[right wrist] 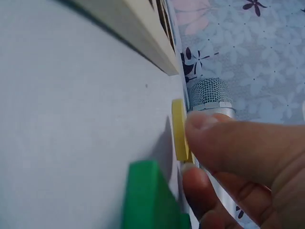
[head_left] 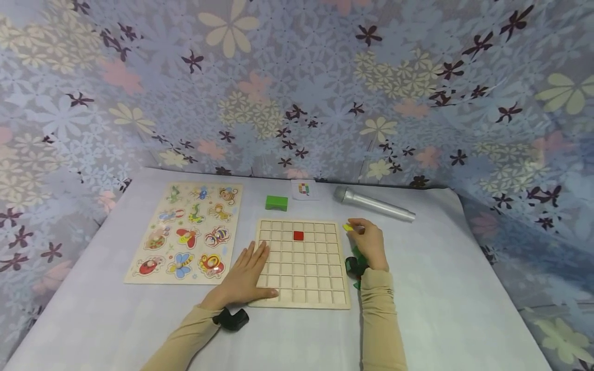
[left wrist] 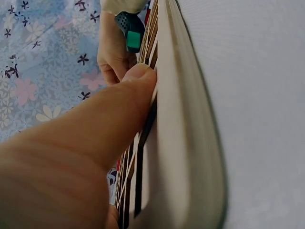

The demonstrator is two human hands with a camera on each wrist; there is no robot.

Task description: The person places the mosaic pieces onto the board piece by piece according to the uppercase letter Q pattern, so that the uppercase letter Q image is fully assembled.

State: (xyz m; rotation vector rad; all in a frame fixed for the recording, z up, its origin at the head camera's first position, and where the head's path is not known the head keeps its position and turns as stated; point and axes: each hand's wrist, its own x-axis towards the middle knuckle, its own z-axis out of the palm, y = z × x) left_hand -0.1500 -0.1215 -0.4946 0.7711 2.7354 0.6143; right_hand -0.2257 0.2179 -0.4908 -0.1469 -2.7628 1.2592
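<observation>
A wooden grid board (head_left: 299, 296) lies on the white-covered table, with one red square tile (head_left: 298, 236) in a cell of its upper part. My left hand (head_left: 245, 275) rests spread on the board's left side, thumb on the lower edge; the left wrist view shows the thumb (left wrist: 126, 98) along the rim. Off the board's upper right corner, my right hand (head_left: 369, 245) pinches a yellow tile (right wrist: 178, 131) between thumb and finger. Green pieces (head_left: 357, 253) lie below that hand, partly hidden by the hand and its wrist camera.
A wooden puzzle board with insect pictures (head_left: 185, 234) lies on the left. Behind the grid stand a green block (head_left: 276, 202) and a card with a coloured pattern (head_left: 303, 189). A silver microphone (head_left: 378, 204) lies at the back right, before the flowered cloth (head_left: 297, 93).
</observation>
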